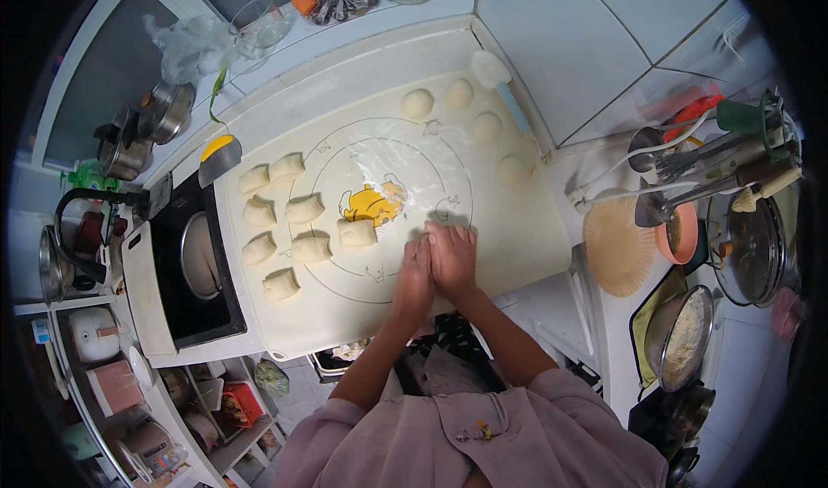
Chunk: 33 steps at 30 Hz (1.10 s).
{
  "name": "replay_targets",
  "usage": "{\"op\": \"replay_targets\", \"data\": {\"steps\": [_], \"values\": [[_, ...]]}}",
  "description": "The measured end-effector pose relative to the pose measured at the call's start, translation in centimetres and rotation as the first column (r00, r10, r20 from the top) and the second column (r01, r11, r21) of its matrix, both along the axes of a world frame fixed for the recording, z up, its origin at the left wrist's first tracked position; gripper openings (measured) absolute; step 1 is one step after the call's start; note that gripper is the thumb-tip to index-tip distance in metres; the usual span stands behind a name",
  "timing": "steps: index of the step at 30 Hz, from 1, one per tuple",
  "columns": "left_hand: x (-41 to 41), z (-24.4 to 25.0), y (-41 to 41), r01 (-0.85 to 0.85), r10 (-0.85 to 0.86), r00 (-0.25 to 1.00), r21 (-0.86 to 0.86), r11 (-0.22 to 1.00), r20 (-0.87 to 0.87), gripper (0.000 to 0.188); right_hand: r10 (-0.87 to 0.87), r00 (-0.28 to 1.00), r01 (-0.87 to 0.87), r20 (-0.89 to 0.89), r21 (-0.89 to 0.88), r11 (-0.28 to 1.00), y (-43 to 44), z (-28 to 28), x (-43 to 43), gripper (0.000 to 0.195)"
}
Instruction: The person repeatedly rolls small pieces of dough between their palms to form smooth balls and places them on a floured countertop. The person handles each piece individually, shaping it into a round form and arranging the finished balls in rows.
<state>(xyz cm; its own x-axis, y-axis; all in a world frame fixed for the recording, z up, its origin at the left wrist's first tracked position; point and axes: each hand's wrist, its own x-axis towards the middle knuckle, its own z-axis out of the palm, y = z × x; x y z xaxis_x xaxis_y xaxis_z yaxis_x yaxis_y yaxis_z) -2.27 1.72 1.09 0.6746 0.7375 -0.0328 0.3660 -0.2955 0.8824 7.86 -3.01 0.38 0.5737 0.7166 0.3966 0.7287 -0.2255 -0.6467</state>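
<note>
My left hand (414, 278) and my right hand (452, 255) press side by side on the printed kneading mat (524, 249). Their palms face down or inward, and whatever may be beneath or between them is hidden. Just left of them lies a cut piece of dough (357, 232). Several more cut dough pieces (311, 248) sit on the mat's left part. At the back right are several round dough balls, one (418, 103) near the printed circle. White flour (414, 155) is smeared across the mat's middle.
A spatula with a blue handle (513, 105) rests at the back right edge. A grey and yellow dough scraper (220, 158) lies by the black sink (228, 294) on the left. To the right stand a steel bowl of flour (686, 339) and a stack of paper liners (619, 245).
</note>
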Motion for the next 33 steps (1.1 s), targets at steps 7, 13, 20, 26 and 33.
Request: {"op": "replay_targets", "data": {"steps": [7,13,20,26,33], "values": [[2.1,2.9,2.0,0.118,-0.101,0.992,0.268,0.956,-0.074,0.044,0.048,0.942,-0.005,-0.333,0.127,0.992,1.1,0.3,1.8,0.023],[-0.4,1.0,-0.6,0.072,-0.082,0.996,0.263,0.962,0.026,0.05,0.028,0.997,-0.02,-0.076,0.094,0.995,-1.3,0.4,-0.9,0.025],[2.1,2.6,1.7,0.125,-0.108,0.976,0.084,0.989,-0.189,0.046,0.001,0.995,0.005,-0.102,0.051,0.999,1.8,0.4,2.0,0.019],[0.2,2.5,-1.5,0.098,-0.116,0.992,0.276,0.956,0.05,0.044,0.059,0.966,-0.04,-0.251,0.08,0.996,-1.3,1.8,1.0,0.021],[2.3,-0.3,0.9,0.056,-0.049,0.997,0.152,0.987,-0.051,0.032,-0.035,0.999,0.034,-0.037,-0.029,0.999,0.7,0.2,2.2,0.021]]}}
